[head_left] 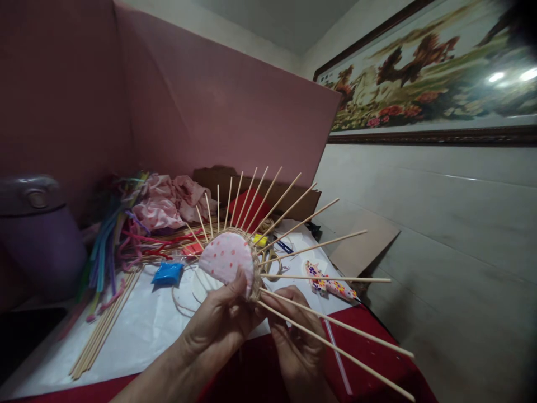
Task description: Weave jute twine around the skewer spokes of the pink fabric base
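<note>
My left hand (220, 322) grips a small round padded base (226, 257) covered in pink dotted fabric, lifted above the table. Several thin wooden sticks (319, 243) fan out from its woven rim like spokes. My right hand (293, 336) is closed below and behind the rim, fingers pinching where the lower sticks (335, 350) meet the twine weave. A strand of jute twine (184, 305) hangs from the base toward the table.
A white sheet (151, 324) covers a red table. On it lie loose sticks (103, 330), coloured pipe cleaners (109, 240), pink cloth (168, 201), a blue packet (168, 273), a patterned fabric piece (331, 286) and cardboard (363, 246). A purple pot (37, 235) stands left; a pink board behind.
</note>
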The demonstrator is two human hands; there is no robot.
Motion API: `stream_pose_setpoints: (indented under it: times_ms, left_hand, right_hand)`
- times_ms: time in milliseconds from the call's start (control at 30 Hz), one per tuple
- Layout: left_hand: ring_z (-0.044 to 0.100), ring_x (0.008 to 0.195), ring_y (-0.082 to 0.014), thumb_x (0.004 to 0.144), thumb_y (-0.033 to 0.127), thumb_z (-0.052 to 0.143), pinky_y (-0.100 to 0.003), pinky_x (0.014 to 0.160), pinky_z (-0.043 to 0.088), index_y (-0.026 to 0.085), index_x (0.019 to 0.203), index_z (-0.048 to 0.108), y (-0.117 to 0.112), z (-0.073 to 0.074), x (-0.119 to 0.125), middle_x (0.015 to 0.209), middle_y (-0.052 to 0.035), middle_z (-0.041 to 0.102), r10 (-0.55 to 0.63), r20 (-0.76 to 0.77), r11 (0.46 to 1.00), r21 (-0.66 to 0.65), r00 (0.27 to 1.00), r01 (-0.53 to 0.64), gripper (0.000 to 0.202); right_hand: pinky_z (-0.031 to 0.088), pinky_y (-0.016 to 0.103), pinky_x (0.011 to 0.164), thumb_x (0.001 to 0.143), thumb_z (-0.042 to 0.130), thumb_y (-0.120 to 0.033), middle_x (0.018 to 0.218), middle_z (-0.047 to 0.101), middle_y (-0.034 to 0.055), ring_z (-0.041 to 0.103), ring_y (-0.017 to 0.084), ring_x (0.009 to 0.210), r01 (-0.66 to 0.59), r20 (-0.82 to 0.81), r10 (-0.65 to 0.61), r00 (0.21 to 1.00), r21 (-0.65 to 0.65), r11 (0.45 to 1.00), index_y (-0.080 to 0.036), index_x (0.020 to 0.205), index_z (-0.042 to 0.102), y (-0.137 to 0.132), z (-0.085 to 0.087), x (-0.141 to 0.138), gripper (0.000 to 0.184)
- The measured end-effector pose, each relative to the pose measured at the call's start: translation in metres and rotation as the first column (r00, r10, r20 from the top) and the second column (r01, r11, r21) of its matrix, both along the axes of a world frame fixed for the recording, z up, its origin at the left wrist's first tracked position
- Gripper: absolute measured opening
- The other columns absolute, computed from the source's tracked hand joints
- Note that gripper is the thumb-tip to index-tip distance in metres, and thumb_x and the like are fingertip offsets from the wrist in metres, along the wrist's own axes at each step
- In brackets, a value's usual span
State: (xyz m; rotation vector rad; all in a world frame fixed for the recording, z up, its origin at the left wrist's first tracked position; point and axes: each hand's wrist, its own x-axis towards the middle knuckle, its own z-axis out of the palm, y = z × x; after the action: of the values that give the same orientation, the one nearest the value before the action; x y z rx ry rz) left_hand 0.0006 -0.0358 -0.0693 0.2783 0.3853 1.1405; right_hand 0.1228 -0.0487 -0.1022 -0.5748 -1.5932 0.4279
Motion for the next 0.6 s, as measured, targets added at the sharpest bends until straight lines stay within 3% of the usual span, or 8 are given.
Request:
stream_pose_setpoints:
  times_ms: [200, 433, 600]
  left_hand:
    - [0.058, 0.064, -0.0125, 0.081, 0.015, 0.049, -0.025, 0.060, 0.050, 0.007, 0.078, 0.058, 0.001, -0.002, -0.001, 0.072, -0.0082, 0.062, 0.009, 0.017, 1.000, -0.021, 1.000, -0.008, 0.013]
    - [0.058, 0.061, -0.0125, 0.081, 0.015, 0.050, -0.025, 0.058, 0.049, 0.006, 0.078, 0.058, 0.001, -0.001, 0.000, 0.070, -0.0077, 0.061, 0.017, 0.007, 0.999, -0.041, 1.000, -0.017, 0.012]
    - [0.057, 0.061, -0.0123, 0.082, 0.017, 0.048, -0.025, 0.058, 0.048, 0.006, 0.080, 0.058, 0.002, -0.002, 0.000, 0.069, -0.0072, 0.060, 0.012, -0.003, 0.999, -0.046, 1.000, -0.013, 0.015]
  right_hand:
    - [0.047, 0.035, 0.073, 0.074, 0.049, -0.001, 0.092, 0.062, 0.0054, 0.054, 0.021, 0.088, 0.068, 0.257, -0.101, 0.961, 0.137, 0.988, -0.031, 0.117, 0.052, 0.005, -0.001, 0.014, 0.053]
    - [0.045, 0.032, 0.071, 0.078, 0.045, -0.006, 0.086, 0.061, 0.0035, 0.053, 0.019, 0.084, 0.033, 0.093, -0.039, 0.995, 0.060, 0.998, -0.031, 0.106, 0.060, 0.006, -0.001, 0.015, 0.041]
    - [0.046, 0.031, 0.068, 0.078, 0.045, -0.003, 0.089, 0.056, 0.0051, 0.052, 0.018, 0.084, -0.057, 0.181, 0.052, 0.982, 0.022, 0.998, -0.032, 0.111, 0.057, 0.004, 0.006, 0.017, 0.045]
